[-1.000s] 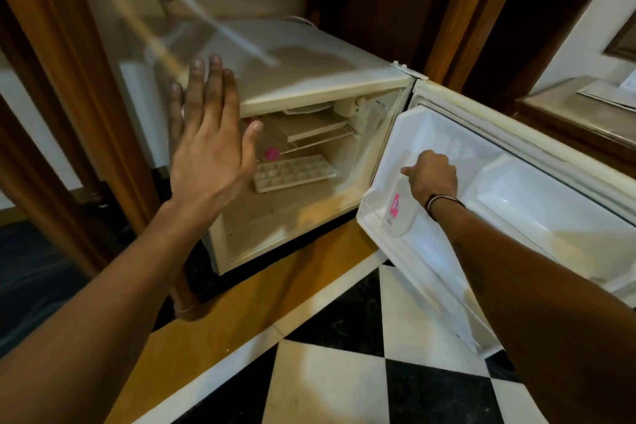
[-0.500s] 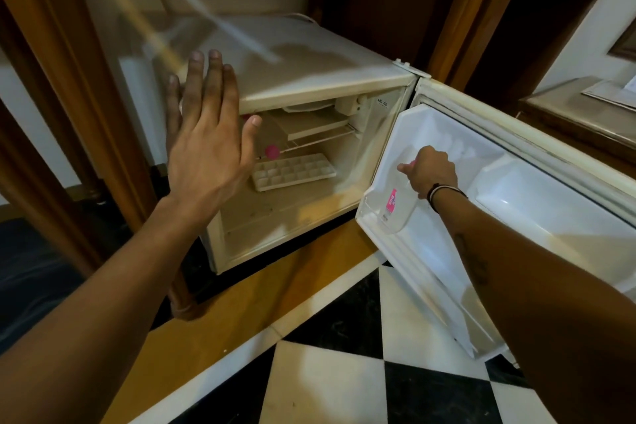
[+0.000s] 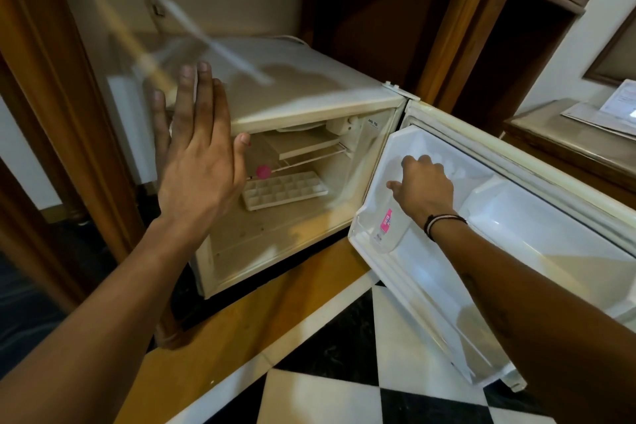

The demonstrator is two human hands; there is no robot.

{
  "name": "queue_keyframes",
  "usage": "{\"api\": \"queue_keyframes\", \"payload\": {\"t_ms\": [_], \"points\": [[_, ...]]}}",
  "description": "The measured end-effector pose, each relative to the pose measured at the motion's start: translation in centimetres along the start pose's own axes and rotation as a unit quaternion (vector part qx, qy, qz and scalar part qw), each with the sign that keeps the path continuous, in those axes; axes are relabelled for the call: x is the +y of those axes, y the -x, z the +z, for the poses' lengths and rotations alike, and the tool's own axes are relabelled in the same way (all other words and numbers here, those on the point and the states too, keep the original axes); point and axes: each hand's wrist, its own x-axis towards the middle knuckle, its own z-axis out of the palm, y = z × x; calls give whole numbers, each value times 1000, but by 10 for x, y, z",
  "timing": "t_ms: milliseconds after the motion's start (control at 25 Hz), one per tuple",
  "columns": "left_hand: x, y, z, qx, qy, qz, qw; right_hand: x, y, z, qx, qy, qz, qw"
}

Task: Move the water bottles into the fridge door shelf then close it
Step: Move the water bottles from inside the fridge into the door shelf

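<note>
A small white fridge (image 3: 309, 93) stands open on the floor, its door (image 3: 516, 234) swung out to the right. A clear water bottle (image 3: 387, 229) with a pink label stands in the door shelf (image 3: 359, 237) at its near end. My right hand (image 3: 421, 188) is closed over the top of that bottle. My left hand (image 3: 196, 155) is held up flat with the fingers spread, in front of the fridge's left front corner, holding nothing. A second bottle with a pink cap (image 3: 263, 171) lies inside the fridge, mostly hidden behind my left hand.
A white ice tray (image 3: 284, 189) lies on the fridge floor under a wire shelf (image 3: 309, 155). Wooden furniture frames the fridge on the left (image 3: 69, 113) and behind. A wooden counter with papers (image 3: 585, 141) is at the right. The floor has black and white tiles (image 3: 344, 372).
My right hand has stayed on the bottle top in the door shelf, the bottle a little more upright. My left hand has stayed raised and flat by the fridge corner.
</note>
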Motion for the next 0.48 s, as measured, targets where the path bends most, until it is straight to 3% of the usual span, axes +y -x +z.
{"api": "queue_keyframes", "payload": {"t_ms": [120, 240, 480], "points": [[2, 0, 2, -4, -7, -3, 1000, -55, 13, -11, 73, -67, -142, 985], [3, 1, 2, 1, -2, -6, 1000, -126, 31, 2, -7, -186, -197, 963], [1, 1, 1, -5, -10, 13, 1000, -211, 24, 50, -128, -321, -45, 937]]}}
